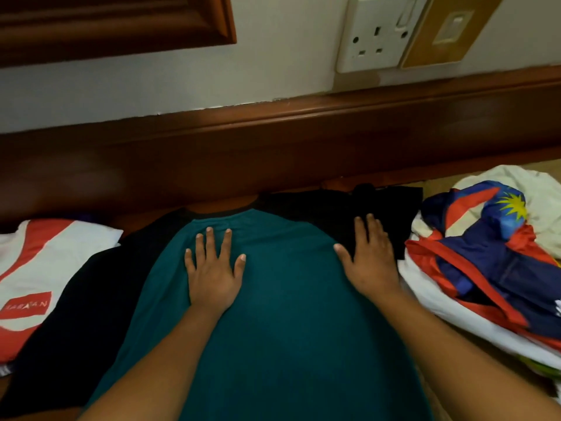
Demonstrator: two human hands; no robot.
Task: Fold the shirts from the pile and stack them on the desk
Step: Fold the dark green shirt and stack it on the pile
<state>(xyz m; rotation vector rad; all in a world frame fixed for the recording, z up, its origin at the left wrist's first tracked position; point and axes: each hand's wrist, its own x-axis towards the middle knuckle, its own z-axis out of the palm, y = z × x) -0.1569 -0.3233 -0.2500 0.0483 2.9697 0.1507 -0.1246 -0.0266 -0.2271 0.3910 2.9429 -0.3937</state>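
On the desk [303,153], I see my left hand [212,275] and right hand [372,259] pressing flat, fingers released, on the teal-and-black shirt [273,329].

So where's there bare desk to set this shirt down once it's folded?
Little shows. A dark strip of desk runs between the wall ledge and the teal shirt, and a tan patch lies behind the pile. The left is crowded by the white and red shirt, the right by the pile. Both hands, left and right, lie flat on the shirt.
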